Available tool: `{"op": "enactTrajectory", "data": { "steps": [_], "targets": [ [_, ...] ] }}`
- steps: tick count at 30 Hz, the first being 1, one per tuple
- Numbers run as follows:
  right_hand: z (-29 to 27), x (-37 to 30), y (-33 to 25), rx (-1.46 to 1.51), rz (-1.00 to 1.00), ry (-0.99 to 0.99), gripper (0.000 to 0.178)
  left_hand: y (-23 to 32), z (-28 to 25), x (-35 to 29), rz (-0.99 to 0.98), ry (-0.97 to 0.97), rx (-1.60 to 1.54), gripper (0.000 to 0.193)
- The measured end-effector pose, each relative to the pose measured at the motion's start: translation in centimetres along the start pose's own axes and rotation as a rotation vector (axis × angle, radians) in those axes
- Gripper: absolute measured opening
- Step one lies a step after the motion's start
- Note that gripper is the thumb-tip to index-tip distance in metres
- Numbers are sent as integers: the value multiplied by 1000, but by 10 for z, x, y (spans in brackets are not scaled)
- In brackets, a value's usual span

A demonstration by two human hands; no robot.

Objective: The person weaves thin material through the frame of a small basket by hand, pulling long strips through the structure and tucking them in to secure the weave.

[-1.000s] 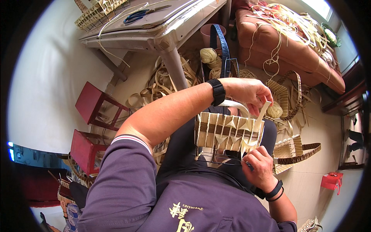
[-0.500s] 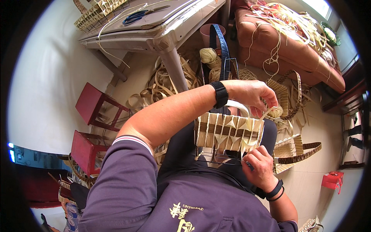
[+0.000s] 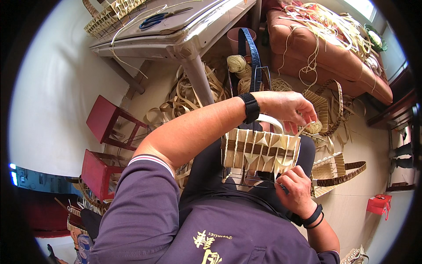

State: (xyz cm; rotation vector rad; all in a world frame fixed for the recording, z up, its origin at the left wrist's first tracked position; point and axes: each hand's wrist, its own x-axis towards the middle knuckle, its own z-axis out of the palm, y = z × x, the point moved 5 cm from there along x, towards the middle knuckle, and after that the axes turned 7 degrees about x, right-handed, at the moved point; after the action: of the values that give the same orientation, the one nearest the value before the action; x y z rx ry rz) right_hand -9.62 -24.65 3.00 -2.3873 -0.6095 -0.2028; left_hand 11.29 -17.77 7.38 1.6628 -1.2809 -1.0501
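Note:
On my lap rests a half-woven basket (image 3: 250, 149), its pale and brown flat strips worked over a dark wire frame. My left hand (image 3: 292, 110) reaches across to the basket's far right corner, fingers pinched on a pale weaving strip (image 3: 300, 131) that rises from the weave. At the near right corner, my right hand (image 3: 295, 187) is closed against the basket's edge, thumb and fingers gripping it; the exact grip is partly hidden. Bare wires of the frame show along the near side. A pale loop of strip stands up at the far side.
Several finished baskets with brown handles (image 3: 349, 174) lie on the floor at right. Loose strips cover the brown sofa (image 3: 316, 48) and the floor under the table (image 3: 162, 48), which bears blue scissors (image 3: 158, 18). Red stools (image 3: 103, 171) stand left; a red box (image 3: 379, 205) lies right.
My left fingers have shifted very slightly right, and the strip's upper loop has drawn in. My right hand and the basket have hardly moved.

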Motion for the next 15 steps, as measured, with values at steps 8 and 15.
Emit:
{"op": "enactTrajectory", "data": {
  "steps": [8,15],
  "targets": [
    [0,0,0,2,3,-2,17,0,1,2,14,5,22,37],
    [1,-2,2,4,11,-7,17,0,0,2,12,29,55,39]
  ]
}}
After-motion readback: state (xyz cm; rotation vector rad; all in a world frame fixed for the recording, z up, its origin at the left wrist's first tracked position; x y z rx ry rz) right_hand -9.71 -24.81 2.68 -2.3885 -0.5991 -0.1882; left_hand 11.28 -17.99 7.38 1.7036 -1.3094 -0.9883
